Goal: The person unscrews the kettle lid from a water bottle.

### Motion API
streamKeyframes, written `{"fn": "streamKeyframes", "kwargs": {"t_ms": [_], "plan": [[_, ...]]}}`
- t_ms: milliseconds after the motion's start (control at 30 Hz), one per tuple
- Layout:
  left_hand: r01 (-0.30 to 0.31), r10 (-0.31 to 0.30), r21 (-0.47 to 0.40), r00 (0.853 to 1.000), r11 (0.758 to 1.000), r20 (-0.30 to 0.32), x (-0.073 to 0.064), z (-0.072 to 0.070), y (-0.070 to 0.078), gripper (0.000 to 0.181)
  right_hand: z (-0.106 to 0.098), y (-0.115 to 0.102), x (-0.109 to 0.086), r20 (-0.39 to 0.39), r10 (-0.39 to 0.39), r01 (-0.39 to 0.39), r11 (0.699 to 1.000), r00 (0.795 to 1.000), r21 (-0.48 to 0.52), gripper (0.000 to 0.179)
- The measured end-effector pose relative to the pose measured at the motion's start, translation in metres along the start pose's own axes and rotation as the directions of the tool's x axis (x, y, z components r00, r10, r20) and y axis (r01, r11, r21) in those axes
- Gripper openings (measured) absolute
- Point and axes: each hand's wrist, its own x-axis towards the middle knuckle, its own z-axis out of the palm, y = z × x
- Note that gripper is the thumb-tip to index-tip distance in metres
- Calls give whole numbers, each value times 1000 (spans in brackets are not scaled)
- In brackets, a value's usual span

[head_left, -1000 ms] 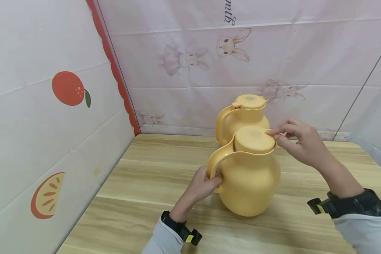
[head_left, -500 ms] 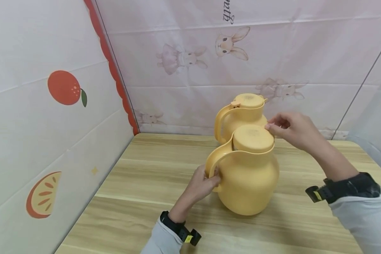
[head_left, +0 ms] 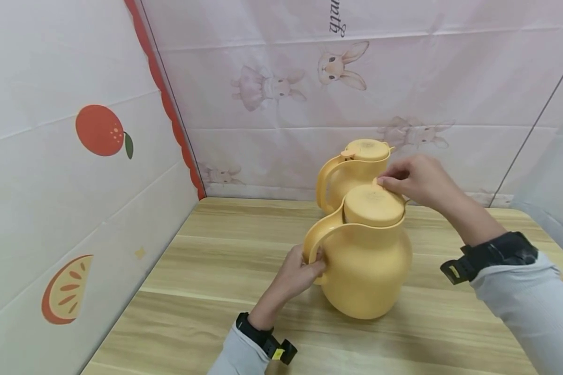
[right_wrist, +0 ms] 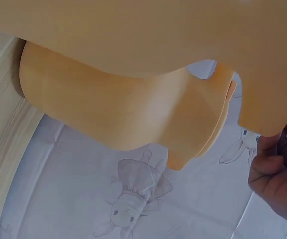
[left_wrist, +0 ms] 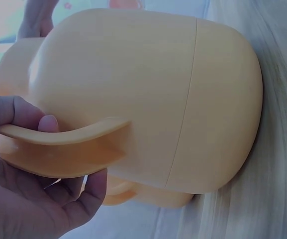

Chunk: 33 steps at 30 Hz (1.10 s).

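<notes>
A yellow thermos jug (head_left: 366, 273) stands upright on the wooden table. My left hand (head_left: 296, 272) grips its handle (left_wrist: 73, 135); in the left wrist view the thumb lies over one edge and the fingers curl under the other. The jug's round lid (head_left: 374, 207) sits in the neck, with a small tab at its far edge. Thumb and fingertips of my right hand (head_left: 419, 179) pinch that tab, partly covering it. In the right wrist view, the right hand (right_wrist: 282, 174) shows beside the spout (right_wrist: 262, 117).
Close behind stands a second yellow jug (head_left: 354, 179), its lid on and its handle to the left. The wooden table (head_left: 216, 260) meets a rabbit-print backdrop (head_left: 272, 146) at the back. A white fruit-print sheet (head_left: 28, 198) hangs along the left.
My right hand has moved left around the lid's far rim, and the lid's tab has turned from the spout side to the back. The left hand keeps its hold on the handle.
</notes>
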Motion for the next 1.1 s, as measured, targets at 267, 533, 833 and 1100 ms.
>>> {"fn": "streamKeyframes", "kwargs": {"t_ms": [267,533,833,1100], "plan": [[-11,11,-3,1000,1000,2,4,0,-13,13,3,-14,11,30,-7,7,1000,1000,-12,22],[-20,20,-18,1000,1000,6,4,1,-13,14,10,-27,14,45,-26,26,1000,999,13,25],[-29,29,-17,1000,999,-1,5,2,-12,17,18,-39,15,84,-92,87,994,992,60,16],[-31,32,-24,999,999,14,-5,0,18,18,22,-44,14,80,-199,193,978,977,75,12]]}}
